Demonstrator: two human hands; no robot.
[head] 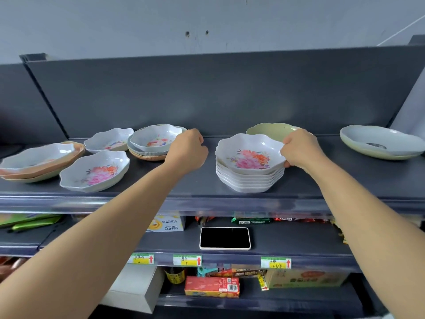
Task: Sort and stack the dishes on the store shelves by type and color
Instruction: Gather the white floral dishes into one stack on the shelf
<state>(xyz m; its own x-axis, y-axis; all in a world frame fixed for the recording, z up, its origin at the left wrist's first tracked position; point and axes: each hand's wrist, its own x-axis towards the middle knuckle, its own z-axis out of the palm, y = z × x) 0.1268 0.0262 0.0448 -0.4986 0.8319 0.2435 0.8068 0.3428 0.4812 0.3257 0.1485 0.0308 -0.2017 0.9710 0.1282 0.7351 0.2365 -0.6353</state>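
Observation:
A stack of several white scalloped dishes with pink flower prints [249,165] stands on the top shelf [207,180], right of centre. My right hand [300,149] grips the right rim of the stack's top dish. My left hand [189,149] hovers with curled fingers just right of a floral dish [156,138] that sits on a small pile of white and peach plates; whether it touches that dish's rim I cannot tell. Two more floral dishes lie singly, one at the front left [95,171] and another behind it [108,140]. A pale green dish [269,130] stands behind the stack.
At the far left a white dish rests on peach plates [39,161]. A large pale oval plate [381,142] lies at the far right. On the lower shelf a phone [225,238] lies face up among packaged goods; price tags line its edge.

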